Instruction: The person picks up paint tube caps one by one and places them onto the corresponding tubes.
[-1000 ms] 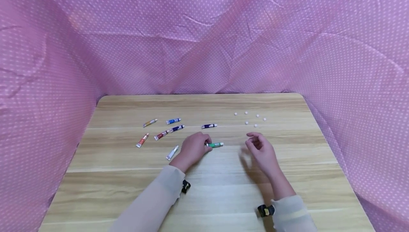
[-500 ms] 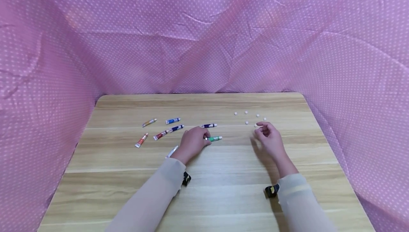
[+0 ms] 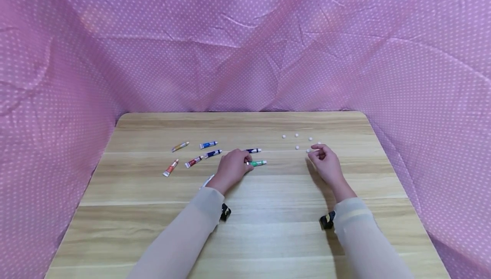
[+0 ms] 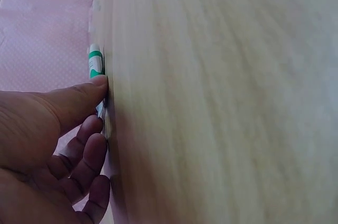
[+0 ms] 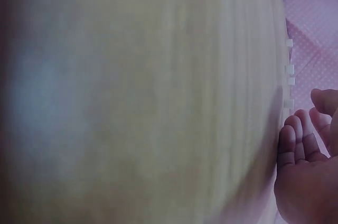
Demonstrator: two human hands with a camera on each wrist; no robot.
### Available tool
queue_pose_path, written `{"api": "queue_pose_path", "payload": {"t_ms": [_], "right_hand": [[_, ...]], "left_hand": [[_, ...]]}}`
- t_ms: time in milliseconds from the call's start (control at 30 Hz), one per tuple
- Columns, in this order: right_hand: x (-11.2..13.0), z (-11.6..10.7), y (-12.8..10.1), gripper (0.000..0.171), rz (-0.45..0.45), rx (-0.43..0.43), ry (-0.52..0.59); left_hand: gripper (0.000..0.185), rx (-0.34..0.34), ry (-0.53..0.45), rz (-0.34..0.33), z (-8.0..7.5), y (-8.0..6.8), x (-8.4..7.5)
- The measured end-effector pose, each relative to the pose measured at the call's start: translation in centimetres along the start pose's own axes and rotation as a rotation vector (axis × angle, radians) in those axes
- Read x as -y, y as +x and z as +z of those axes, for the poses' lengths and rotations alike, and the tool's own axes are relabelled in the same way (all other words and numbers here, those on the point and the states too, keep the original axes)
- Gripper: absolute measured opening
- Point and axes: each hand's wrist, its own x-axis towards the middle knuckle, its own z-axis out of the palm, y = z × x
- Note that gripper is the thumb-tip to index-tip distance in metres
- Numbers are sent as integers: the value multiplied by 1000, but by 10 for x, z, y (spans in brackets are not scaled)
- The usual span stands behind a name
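My left hand (image 3: 241,162) pinches a green paint tube (image 3: 258,163) that lies on the wooden table (image 3: 268,210). In the left wrist view the thumb (image 4: 79,97) presses on the green tube (image 4: 95,61) and the other fingers curl beneath it. My right hand (image 3: 316,152) rests to the right with loosely curled fingers. Its tips lie beside a white cap (image 3: 308,151) and hold nothing that I can see. In the right wrist view the fingers (image 5: 296,139) sit just below a row of white caps (image 5: 289,68).
Several more white caps (image 3: 296,135) are scattered at the back right. Other paint tubes lie left of centre: purple (image 3: 253,150), blue (image 3: 208,144), navy (image 3: 213,154), red (image 3: 194,161), orange (image 3: 170,167), yellow (image 3: 180,146). Pink dotted cloth (image 3: 245,57) walls the table.
My left hand slid the green tube farther from me. My right hand moved up and right, from mid-table to the white caps.
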Motion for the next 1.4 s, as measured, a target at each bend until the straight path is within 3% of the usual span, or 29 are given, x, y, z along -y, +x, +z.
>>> {"api": "queue_pose_path", "payload": {"t_ms": [567, 900, 1400], "right_hand": [[-4, -2, 15, 36, 22, 33, -162], [2, 2, 13, 31, -6, 10, -237], [12, 7, 13, 24, -3, -29, -256]], "left_hand": [[37, -68, -60, -22, -7, -11, -6], [35, -111, -49, -31, -28, -42, -11], [37, -156, -111, -107, -64, -82, 13]]}}
